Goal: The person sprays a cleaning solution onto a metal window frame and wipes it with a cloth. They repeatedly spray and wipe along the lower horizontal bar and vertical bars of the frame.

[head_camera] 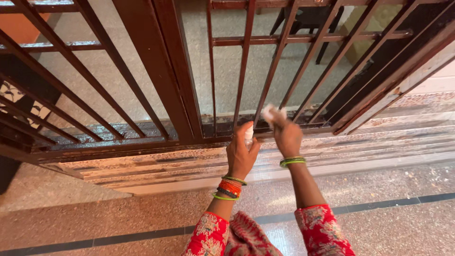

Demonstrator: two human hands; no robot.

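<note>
Your left hand (241, 154) is closed on a small white bottle (248, 134), probably light, rigid and slick, so hold its body; your right hand (287, 136) pinches a soft, crumpled white cloth (272, 114) against a bar of the brown metal gate (166, 71), low near the threshold.

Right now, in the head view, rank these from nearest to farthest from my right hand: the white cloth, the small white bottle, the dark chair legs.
1. white cloth, held in the right hand, at the bars.
2. small white bottle, just left, in the left hand.
3. dark chair legs, beyond the gate, top of view.
</note>
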